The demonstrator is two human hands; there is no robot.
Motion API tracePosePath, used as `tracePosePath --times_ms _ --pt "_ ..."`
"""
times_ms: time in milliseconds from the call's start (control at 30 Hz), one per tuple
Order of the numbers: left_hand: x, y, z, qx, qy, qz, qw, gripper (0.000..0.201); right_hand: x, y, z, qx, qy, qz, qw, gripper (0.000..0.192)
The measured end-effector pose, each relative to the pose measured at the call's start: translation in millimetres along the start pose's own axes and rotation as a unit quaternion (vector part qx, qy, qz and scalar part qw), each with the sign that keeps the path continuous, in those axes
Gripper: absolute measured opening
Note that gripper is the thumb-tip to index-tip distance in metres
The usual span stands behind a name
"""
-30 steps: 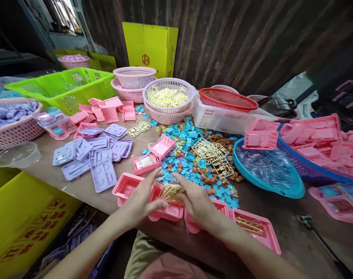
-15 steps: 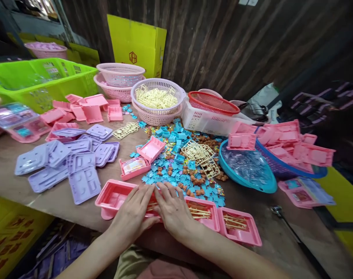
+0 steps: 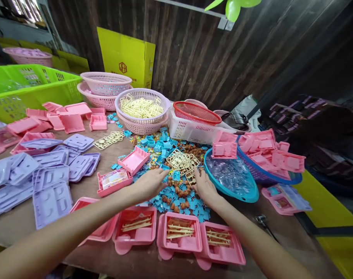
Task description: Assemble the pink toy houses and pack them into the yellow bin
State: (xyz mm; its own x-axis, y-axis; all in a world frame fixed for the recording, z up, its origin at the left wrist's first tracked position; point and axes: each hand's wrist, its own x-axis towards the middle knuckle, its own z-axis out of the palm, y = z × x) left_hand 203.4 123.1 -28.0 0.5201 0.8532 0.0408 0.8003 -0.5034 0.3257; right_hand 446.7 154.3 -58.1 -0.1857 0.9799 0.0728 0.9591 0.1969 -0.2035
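Note:
My left hand (image 3: 153, 183) reaches over the heap of small blue plastic pieces (image 3: 158, 144), its fingers apart and nothing seen in them. My right hand (image 3: 206, 187) is open at the right edge of the heap, its fingertips by the cream plastic frames (image 3: 182, 162). Between the hands lie small brown bear-like figures (image 3: 180, 190) among the blue pieces. In front of me stands a row of pink trays (image 3: 135, 241); three hold cream sticks (image 3: 180, 231) over brown pieces. The leftmost pink tray (image 3: 106, 228) is partly hidden by my left forearm.
Lilac panels (image 3: 52, 201) and pink parts (image 3: 73, 123) lie on the left. Behind are a basket of cream frames (image 3: 141, 106) and a red basket (image 3: 196, 113). On the right are a blue basin of clear pieces (image 3: 231, 172) and a metal-headed tool (image 3: 262, 221).
Both hands have left the pink trays and moved forward and apart, over the heap. The row of trays is now uncovered, and the view has shifted to the right.

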Motion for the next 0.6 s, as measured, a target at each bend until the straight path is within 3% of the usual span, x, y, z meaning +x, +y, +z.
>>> tracePosePath --times_ms 100,267,467,600 --pt "57.3 3.6 -1.2 0.008 0.007 -0.076 0.997 0.037 5.0 4.1 5.4 0.015 0.006 0.003 1.000 0.059" --pt "110.1 1.7 6.4 0.035 0.034 -0.177 0.983 0.037 5.7 15.1 -4.8 0.099 0.010 -0.012 0.995 0.013" --pt "120.0 -0.6 15.6 0.045 0.028 -0.197 0.979 0.040 -2.2 17.8 -22.8 0.202 0.123 -0.071 0.969 0.022" --pt "109.9 11.8 9.4 0.045 0.083 -0.198 0.976 0.047 7.5 17.3 -25.1 0.215 0.133 -0.096 0.963 0.025"
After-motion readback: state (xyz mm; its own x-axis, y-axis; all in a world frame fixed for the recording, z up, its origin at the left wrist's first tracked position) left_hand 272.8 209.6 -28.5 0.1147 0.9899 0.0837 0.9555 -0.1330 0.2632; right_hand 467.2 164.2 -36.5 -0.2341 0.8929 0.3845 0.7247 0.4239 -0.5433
